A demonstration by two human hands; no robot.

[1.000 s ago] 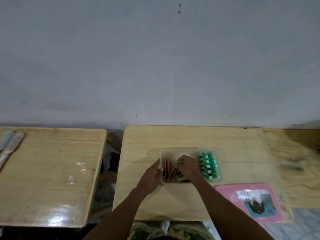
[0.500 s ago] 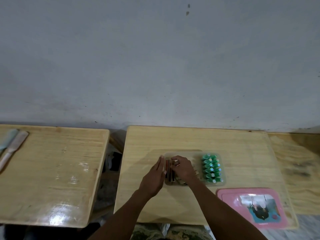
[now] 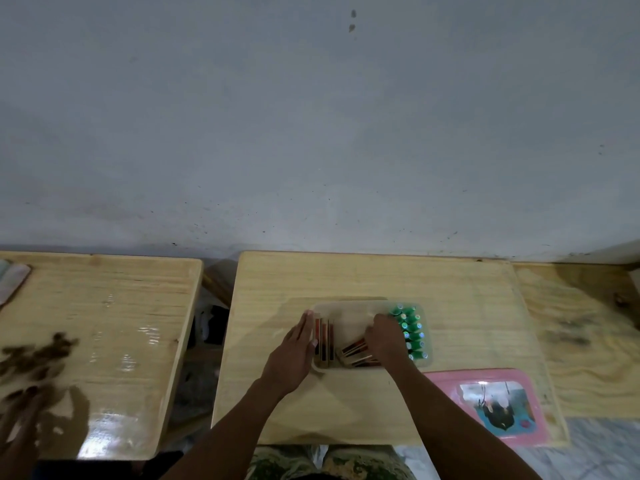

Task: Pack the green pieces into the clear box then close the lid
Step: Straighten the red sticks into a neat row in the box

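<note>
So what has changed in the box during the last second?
The right hand moved right inside the clear box, away from the upright red-brown pieces toward the green pieces; it now lies over the leaning red-brown pieces. The left hand stays flat against the box's left wall. The green pieces and the pink tray are unchanged.
</note>
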